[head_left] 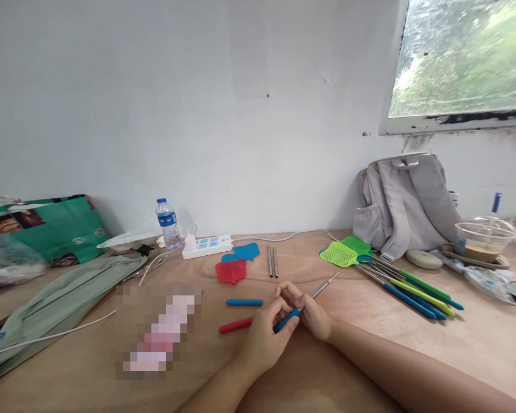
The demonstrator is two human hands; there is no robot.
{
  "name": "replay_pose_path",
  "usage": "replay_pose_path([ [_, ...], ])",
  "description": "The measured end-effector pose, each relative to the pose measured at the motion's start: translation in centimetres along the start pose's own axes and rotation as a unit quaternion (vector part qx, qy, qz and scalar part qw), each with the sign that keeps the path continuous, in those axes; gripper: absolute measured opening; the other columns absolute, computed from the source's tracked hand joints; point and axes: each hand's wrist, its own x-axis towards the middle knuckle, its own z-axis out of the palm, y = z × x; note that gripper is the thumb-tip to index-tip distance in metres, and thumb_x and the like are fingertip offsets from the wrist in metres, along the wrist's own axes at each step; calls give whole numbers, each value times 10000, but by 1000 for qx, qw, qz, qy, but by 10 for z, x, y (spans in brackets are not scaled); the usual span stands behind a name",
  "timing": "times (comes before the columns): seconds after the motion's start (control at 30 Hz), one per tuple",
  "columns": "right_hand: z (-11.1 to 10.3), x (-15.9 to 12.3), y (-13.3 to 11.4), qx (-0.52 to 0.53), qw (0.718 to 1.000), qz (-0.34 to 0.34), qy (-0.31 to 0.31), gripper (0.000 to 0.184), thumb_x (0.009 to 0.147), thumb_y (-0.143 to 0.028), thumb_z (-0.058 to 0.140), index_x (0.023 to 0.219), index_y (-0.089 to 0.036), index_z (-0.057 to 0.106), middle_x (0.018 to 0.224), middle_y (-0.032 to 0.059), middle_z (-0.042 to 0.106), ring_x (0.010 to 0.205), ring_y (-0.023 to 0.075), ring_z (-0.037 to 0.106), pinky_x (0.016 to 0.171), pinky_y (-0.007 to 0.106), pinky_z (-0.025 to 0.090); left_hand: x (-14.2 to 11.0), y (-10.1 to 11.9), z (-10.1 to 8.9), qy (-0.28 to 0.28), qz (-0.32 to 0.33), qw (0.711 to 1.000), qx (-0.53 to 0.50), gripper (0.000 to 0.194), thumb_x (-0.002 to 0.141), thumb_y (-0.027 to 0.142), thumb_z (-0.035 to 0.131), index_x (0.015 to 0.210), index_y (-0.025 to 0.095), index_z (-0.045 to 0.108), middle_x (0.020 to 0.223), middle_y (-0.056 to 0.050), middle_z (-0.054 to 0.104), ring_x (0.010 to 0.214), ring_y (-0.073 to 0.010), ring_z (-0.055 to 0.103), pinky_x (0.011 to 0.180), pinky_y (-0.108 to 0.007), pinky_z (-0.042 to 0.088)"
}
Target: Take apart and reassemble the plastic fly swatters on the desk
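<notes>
My left hand (264, 332) is closed around a blue handle (286, 321) in front of me. Fingers curled, my right hand (312, 315) grips a thin metal telescopic rod (325, 285) that points up and to the right. The handle and rod meet between my hands, where fingers hide the joint. Just left of my hands lie another blue handle (243, 302) and a red handle (236, 325). Beyond them are a red fly swatter head (231, 271), blue swatter heads (246, 251) and two metal tubes (273, 263).
Several fly swatters (406, 284) with green and blue parts lie at the right. Behind them stand a grey backpack (406, 201) and a plastic cup (484, 238). A power strip (207, 246), water bottle (167, 223), green bag (64, 232) and grey-green cloth bag (69, 292) are leftward.
</notes>
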Motion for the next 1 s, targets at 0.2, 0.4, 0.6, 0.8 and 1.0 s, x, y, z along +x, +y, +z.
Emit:
replay_pose_path([
  [0.2, 17, -9, -6, -25, 1000, -9, -8, 260, 699, -271, 393, 932, -202, 487, 893, 30, 487, 841, 174, 460, 720, 304, 370, -8, 5, 7, 19, 14, 998, -50, 167, 746, 282, 504, 642, 176, 427, 616, 28, 429, 567, -96, 404, 517, -194, 323],
  [0.4, 13, 5, -5, 16, 989, 52, 140, 156, 703, -339, 520, 736, -187, 505, 653, -24, 446, 628, 122, 432, 633, 256, 355, 3, -1, 9, 53, -6, 993, -106, 181, 779, 343, 467, 732, 169, 465, 707, -3, 496, 651, -114, 461, 609, -214, 378],
  [0.6, -26, 17, -3, 66, 963, 1, 260, 258, 693, -409, 444, 588, -183, 508, 578, -12, 453, 550, 119, 401, 549, 247, 318, 9, -11, 4, 46, -38, 997, -53, 178, 746, 339, 491, 688, 172, 466, 637, 23, 464, 618, -110, 433, 573, -207, 347],
  [0.8, -36, 14, 8, -65, 971, 12, 228, 404, 721, -494, 330, 581, -177, 538, 617, 47, 553, 631, 174, 484, 594, 294, 344, 3, -13, 6, 36, -51, 998, -30, 163, 746, 316, 474, 665, 176, 457, 622, 24, 453, 608, -113, 419, 573, -212, 334],
  [1.0, -39, 0, -2, -274, 948, 5, 160, 522, 834, -490, 207, 868, -171, 619, 943, 81, 619, 945, 222, 507, 844, 373, 344, 4, -12, 8, 51, -41, 995, -82, 238, 738, 401, 496, 667, 179, 446, 623, 29, 448, 581, -101, 423, 529, -196, 328],
])
